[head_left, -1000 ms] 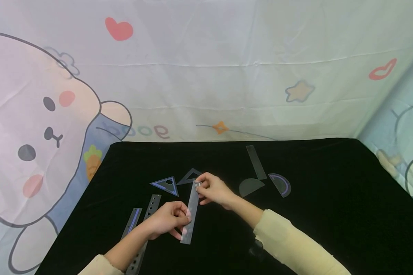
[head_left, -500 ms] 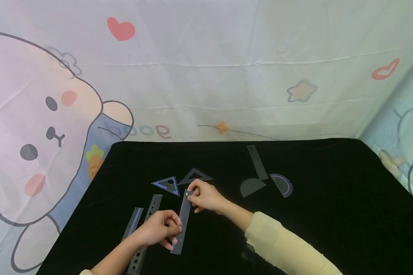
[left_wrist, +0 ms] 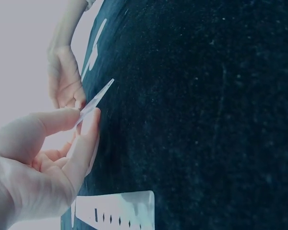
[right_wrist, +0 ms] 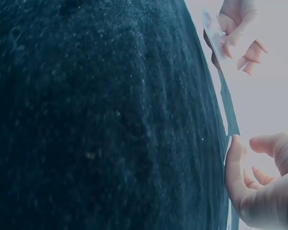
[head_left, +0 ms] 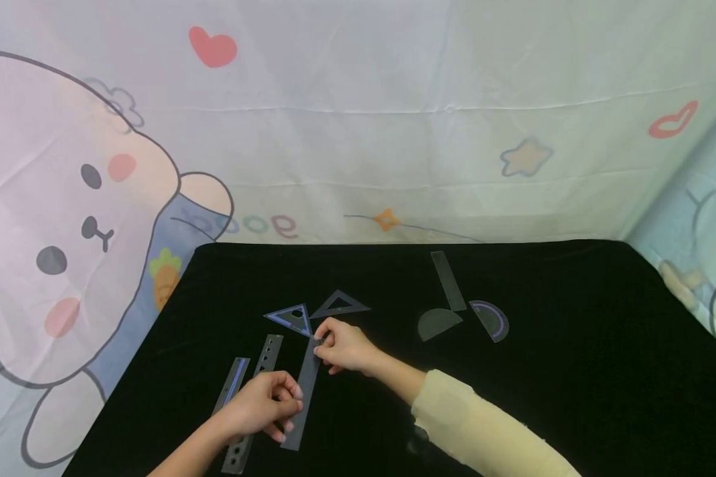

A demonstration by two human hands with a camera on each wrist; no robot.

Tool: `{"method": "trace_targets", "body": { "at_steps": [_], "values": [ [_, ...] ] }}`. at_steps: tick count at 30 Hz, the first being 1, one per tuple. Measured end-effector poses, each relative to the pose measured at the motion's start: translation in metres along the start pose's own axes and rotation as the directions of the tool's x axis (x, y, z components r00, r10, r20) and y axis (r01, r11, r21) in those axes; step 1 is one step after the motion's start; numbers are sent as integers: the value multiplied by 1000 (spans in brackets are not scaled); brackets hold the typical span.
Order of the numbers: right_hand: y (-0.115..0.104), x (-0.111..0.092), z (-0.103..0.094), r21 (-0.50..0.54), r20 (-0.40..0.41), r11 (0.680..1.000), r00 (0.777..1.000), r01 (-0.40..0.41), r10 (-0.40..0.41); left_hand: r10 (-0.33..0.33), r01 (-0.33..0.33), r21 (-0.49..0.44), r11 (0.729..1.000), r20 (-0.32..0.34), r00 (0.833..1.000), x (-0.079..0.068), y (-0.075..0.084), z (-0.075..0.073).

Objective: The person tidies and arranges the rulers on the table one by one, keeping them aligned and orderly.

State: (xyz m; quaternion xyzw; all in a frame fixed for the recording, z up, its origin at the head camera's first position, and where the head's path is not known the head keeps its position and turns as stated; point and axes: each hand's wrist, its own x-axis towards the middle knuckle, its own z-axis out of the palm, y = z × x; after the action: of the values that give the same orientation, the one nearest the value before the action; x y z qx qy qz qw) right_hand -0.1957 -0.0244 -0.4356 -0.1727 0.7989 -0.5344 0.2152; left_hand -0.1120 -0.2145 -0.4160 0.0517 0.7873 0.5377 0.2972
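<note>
A clear straight ruler (head_left: 306, 387) slants over the black cloth in the head view. My left hand (head_left: 268, 405) pinches its near part between thumb and fingers; the left wrist view shows the ruler's edge (left_wrist: 100, 97) standing out from that pinch. My right hand (head_left: 345, 346) is at the far end, fingertips right beside it. In the right wrist view the right thumb and forefinger are apart, with nothing gripped between them. Left of the ruler lies a longer ruler with cut-out shapes (head_left: 270, 354), partly hidden by my left hand. A blue-striped ruler (head_left: 234, 383) lies beside that.
Beyond the hands lie a blue-edged set square (head_left: 295, 319) and a plain set square (head_left: 341, 305). Farther right are a short clear ruler (head_left: 447, 281), a plain protractor (head_left: 438, 323) and a purple-marked protractor (head_left: 489, 320). Black cloth (head_left: 573, 371) covers the table, with a printed curtain (head_left: 394, 132) behind.
Both hands have moved left and nearer with the ruler, bringing it down beside the cut-out ruler. The right fingers have loosened from its far end. The plain set square is now uncovered.
</note>
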Motion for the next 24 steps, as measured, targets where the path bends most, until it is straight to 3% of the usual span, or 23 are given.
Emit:
{"method": "trace_targets", "body": {
  "at_steps": [12, 19, 24],
  "values": [
    [-1, 5, 14, -230, -14, 971, 998, 63, -69, -1, 4, 69, 998, -38, 999, -12, -9, 1],
    [-6, 5, 19, -358, -26, 925, 989, 129, -147, -20, 28, 116, 993, -74, 997, -16, -10, 1],
    [-7, 5, 23, -395, -21, 906, 984, 152, -175, -28, 47, 170, 984, -112, 993, -20, -11, 2]
  ]
}}
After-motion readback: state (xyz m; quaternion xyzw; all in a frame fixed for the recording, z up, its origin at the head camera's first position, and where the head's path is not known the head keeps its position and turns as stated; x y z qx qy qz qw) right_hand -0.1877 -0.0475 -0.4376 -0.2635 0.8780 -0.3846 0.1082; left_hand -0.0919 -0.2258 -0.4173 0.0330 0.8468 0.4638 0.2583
